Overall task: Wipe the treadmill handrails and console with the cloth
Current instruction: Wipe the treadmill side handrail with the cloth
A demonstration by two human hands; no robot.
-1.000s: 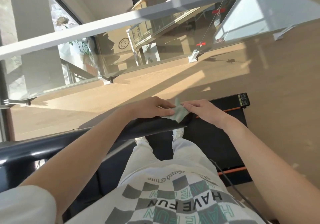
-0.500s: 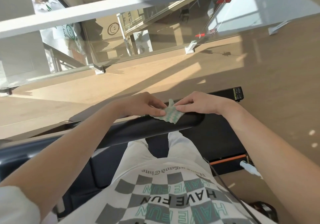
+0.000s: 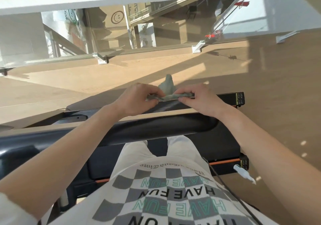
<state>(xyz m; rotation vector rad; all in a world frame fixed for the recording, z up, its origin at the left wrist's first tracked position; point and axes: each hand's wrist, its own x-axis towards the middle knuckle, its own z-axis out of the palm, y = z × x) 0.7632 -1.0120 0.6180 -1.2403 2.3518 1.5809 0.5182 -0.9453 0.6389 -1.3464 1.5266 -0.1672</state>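
Across the upper frame, a glass railing (image 3: 156, 33) borders a sunlit wood floor (image 3: 278, 85); at centre, above the black handrail (image 3: 156, 129), the left hand (image 3: 137, 99) and right hand (image 3: 199, 99) pinch the rolled green cloth (image 3: 169, 94), fingers (image 3: 184, 92) clamped on its ends

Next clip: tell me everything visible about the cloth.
The cloth is a small, thin, pale green rag, soft and crumpled. It is stretched into a rolled band between the left hand and the right hand, each pinching one end in a fingertip grip. A loose peak sticks up from its middle. It is held in the air beyond the black handrail, not touching it.
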